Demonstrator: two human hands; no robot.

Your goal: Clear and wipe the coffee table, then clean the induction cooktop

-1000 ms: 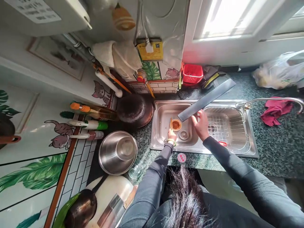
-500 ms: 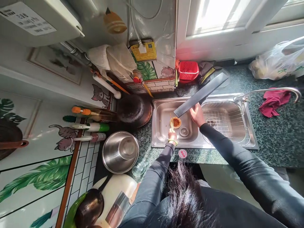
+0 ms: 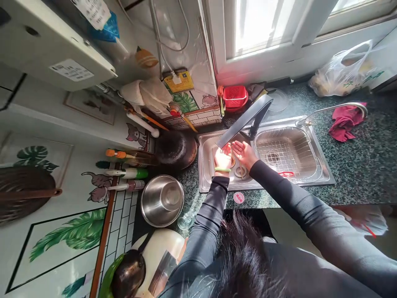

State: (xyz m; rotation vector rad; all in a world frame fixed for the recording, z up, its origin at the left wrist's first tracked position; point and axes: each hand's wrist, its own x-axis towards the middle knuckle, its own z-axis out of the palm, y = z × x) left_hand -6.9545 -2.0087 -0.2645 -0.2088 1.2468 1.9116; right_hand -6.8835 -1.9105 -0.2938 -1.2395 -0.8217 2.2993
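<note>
My left hand (image 3: 223, 156) is held palm up over the left basin of the steel sink (image 3: 203, 182), fingers extended, with nothing in it. A green band circles its wrist. Just to the right, my right hand (image 3: 245, 154) is also empty, its palm turned up and fingers stretched out. Both hands are near the low end of a long black faucet (image 3: 242, 124), which slants down over the left basin. Behind my left hand, a small round dish (image 3: 233, 160) shows only in part. Beside the drain, a thin stick, perhaps a chopstick (image 3: 241, 170), lies in the basin.
A wire rack (image 3: 288, 145) and a red item (image 3: 285, 174) are in the right basin. Left of the sink stand a steel bowl (image 3: 149, 203) and a dark pot (image 3: 175, 151). A red basket (image 3: 235, 97), thin curved tap (image 3: 335, 106), red cloth (image 3: 345, 124) and plastic bag (image 3: 344, 76) sit around it.
My left hand has let go of the chopsticks and turned palm up. My right hand has left the faucet and opened beside it. The camera view has shifted.
</note>
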